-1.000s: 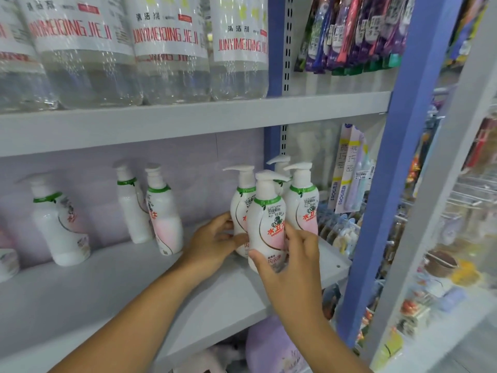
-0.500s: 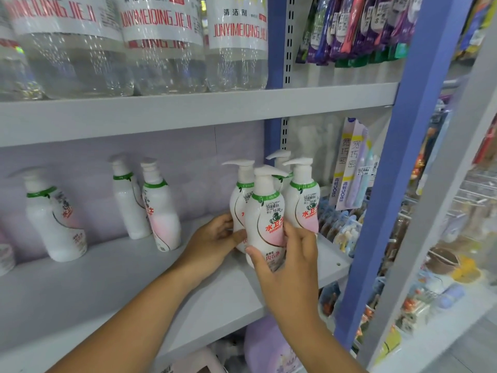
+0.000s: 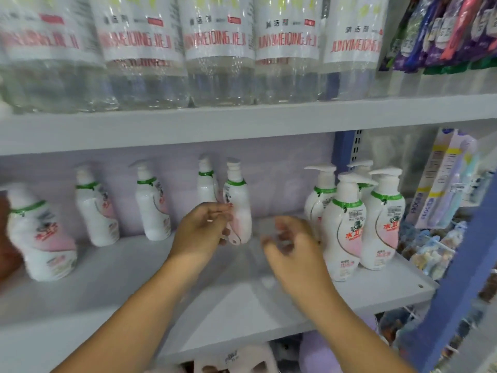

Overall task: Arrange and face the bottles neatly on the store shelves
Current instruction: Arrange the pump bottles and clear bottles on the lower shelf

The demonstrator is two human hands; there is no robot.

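Upper shelf (image 3: 242, 122) bottles (image 3: 217, 49) read "JUNYIMEIQING JIE JI"; left hand (image 3: 200, 232) touches a pump bottle (image 3: 238, 203); right hand (image 3: 293, 246) loose, empty.

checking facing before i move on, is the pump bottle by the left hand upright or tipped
Upright: the pump bottle stands on its base on the shelf, pump on top, beside the left hand.

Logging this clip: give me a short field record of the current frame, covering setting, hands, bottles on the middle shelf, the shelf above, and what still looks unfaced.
setting: store shelving, middle shelf
left hand: empty, reaching towards pump bottle; contact blurred
right hand: empty, fingers loosely curled, beside faced group
faced group: four pump bottles clustered at right, labels forward
loose bottles: five spread leftwards, several turned sideways; far-left bottle tilted
upper shelf: row of clear bottles
unfaced: loose bottles
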